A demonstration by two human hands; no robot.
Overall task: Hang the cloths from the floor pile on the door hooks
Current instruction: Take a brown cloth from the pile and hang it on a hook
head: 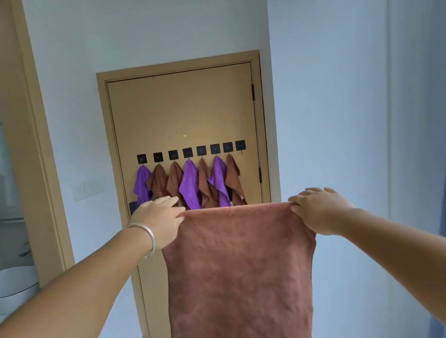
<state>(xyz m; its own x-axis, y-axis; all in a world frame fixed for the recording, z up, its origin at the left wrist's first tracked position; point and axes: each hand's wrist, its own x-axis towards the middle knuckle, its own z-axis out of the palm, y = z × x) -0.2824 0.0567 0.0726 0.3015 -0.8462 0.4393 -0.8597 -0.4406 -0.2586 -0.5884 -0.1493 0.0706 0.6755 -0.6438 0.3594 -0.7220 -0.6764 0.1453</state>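
While both arms are stretched forward, a brown cloth [239, 279] hangs flat in the lower centre of the head view, its top edge running level from left to right. The left hand [157, 223] pinches the upper left corner with curled fingers; the right hand [321, 210] pinches the upper right corner likewise, and neither holds anything else. Beyond, at mid-frame, the door [183, 109] carries a row of eight black hooks. Seven bear hung cloths [190, 185], purple and brown — only the empty hook [240, 146], at the right end of the row, is free. That hook lies above the held edge and between the two hands, nearer the right hand, so the right corner is judged the likelier one to go up. The floor pile is not in view.
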